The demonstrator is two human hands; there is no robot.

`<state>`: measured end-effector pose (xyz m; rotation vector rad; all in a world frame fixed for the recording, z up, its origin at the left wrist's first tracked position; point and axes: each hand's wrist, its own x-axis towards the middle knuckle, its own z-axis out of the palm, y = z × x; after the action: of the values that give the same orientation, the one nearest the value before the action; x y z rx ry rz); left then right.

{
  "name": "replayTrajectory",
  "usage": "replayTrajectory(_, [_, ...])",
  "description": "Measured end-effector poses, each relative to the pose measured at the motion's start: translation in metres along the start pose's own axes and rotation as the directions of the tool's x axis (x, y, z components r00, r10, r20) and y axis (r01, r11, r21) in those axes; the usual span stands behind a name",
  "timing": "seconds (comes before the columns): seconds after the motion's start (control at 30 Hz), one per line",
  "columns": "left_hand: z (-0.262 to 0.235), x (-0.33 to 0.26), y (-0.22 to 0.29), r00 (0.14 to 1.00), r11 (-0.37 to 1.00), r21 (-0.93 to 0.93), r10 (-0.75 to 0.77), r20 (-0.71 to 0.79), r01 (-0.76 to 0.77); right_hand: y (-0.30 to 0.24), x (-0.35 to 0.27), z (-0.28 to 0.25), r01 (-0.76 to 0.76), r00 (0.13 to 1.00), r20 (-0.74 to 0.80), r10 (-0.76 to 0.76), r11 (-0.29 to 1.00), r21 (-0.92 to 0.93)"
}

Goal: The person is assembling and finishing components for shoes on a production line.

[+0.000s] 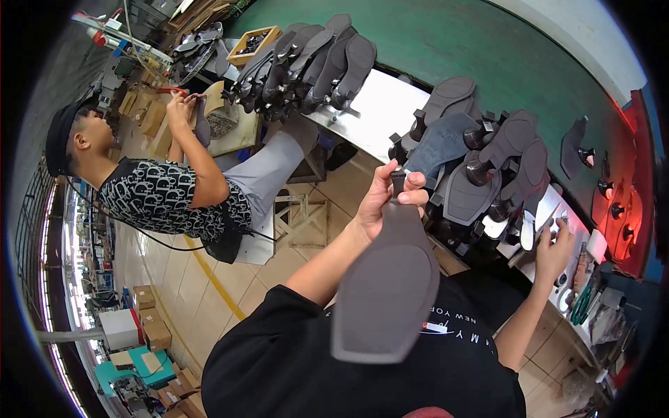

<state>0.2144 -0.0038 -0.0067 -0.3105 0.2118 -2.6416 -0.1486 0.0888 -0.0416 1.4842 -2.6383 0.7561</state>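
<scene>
My left hand (380, 202) is closed around the heel end of a dark grey-brown shoe sole (387, 292). Its broad, square toe hangs down toward my body, with the flat underside showing. Over the bench at the right, my right hand (554, 254) has its fingers bent and apart, close to small metal items (550, 216); nothing is plainly held in it. Just beyond my left hand lies a pile of similar heeled soles (474, 191), some with glossy dark heels. A bluish sole (442, 139) rests among them.
More heeled soles (355, 63) stand in rows farther left along the bench, near a yellow box (254, 45) of small dark parts. Green-handled scissors (580, 306) lie at the right. Red light falls on soles (617, 209) there. A co-worker (167, 181) sits at the left, holding a sole.
</scene>
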Motion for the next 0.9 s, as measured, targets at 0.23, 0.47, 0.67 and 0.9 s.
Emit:
replayTrajectory(0.23, [0.010,-0.004,-0.014,0.994,0.944,0.311,0.100,0.042,-0.108,-0.005,-0.006,-0.003,-0.078,0.997,-0.001,0.078,0.991,0.111])
replayTrajectory(0.47, [0.011,0.011,0.006,0.899,0.772,0.521,0.437,-0.019,-0.364,-0.025,-0.006,0.000,-0.037,0.999,0.031,0.035,0.995,0.090])
replayTrajectory(0.67, [0.011,-0.003,0.077,0.881,0.487,0.814,0.469,0.063,-0.317,-0.014,-0.002,-0.021,0.010,0.999,-0.054,0.000,0.983,0.183])
replayTrajectory(0.9, [0.027,0.001,0.072,0.920,0.562,0.792,0.392,0.001,-0.240,0.065,0.021,-0.007,0.118,0.992,-0.039,-0.117,0.992,0.033])
